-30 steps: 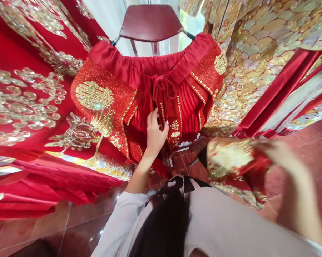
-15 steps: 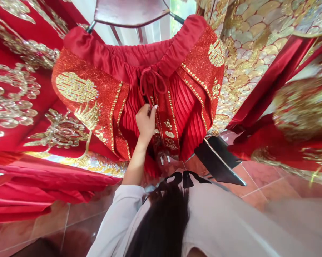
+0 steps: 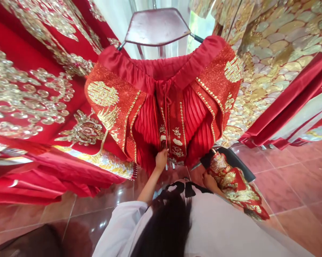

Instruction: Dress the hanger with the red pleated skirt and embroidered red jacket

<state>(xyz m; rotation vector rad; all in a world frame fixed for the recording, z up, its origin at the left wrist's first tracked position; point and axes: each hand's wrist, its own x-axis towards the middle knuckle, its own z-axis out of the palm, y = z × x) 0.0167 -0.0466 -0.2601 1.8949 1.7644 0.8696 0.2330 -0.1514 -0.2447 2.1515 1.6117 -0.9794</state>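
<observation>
A red pleated skirt [image 3: 150, 121] with gold embroidered panels hangs from a chair back [image 3: 157, 26] in front of me. My left hand [image 3: 161, 159] reaches up to the skirt's lower hem at its centre panel, fingers pinched together on the fabric. Low by my chest, my right hand [image 3: 209, 182] is closed on a folded red and gold embroidered garment [image 3: 234, 184] that trails down to the right. A dark flat object [image 3: 237, 160] lies under that garment.
Red robes with heavy gold embroidery [image 3: 29, 100] hang on the left. Gold scale-patterned robes with red trim [image 3: 270, 46] hang on the right. The floor is glossy red-brown tile [image 3: 297, 185]. My white sleeve and dark hair fill the bottom centre.
My left hand slid down the skirt's centre panel from near the drawstring to the hem. The garment in my right hand came down from the upper right to beside my chest.
</observation>
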